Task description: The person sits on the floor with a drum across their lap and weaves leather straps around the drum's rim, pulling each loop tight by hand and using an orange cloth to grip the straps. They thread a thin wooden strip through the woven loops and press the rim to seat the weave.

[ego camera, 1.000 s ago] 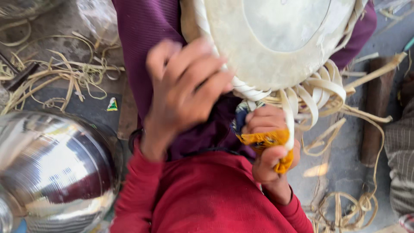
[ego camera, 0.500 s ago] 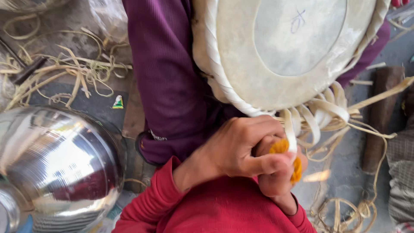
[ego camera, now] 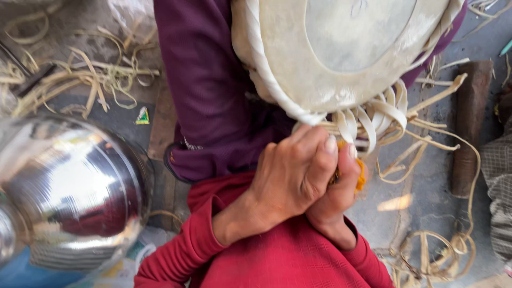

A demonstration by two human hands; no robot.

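Rawhide covers the round drum head (ego camera: 341,48) resting on the purple-clad lap, its pale lacing strips (ego camera: 373,120) hanging at the lower rim. Just below them the left hand (ego camera: 290,173) wraps over the right hand (ego camera: 338,194), both closed tight around a small orange tool (ego camera: 361,176). Beside the knee stands a shiny steel bowl (ego camera: 69,186).

A small orange-yellow object (ego camera: 361,176) sits mostly hidden between clasped hands, below the pale drum's (ego camera: 341,53) laced rim.
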